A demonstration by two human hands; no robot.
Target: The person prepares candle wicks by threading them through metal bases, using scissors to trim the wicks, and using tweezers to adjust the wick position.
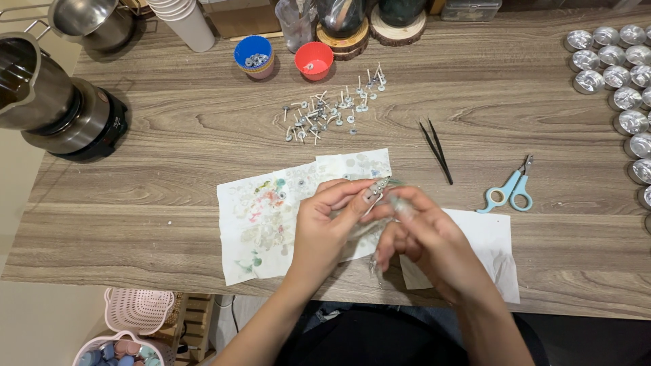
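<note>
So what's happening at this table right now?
A person sits at a wooden table, both hands raised over stained paper sheets. The left hand and right hand together pinch a small clear, blurred item between their fingers. Loose candle wicks lie ahead; black tweezers, blue scissors and silver cups sit to the right.

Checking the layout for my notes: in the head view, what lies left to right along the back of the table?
Metal pot on a black hotplate → blue cup → red cup → pile of wicks → black tweezers → blue scissors → silver tealight cups.
</note>
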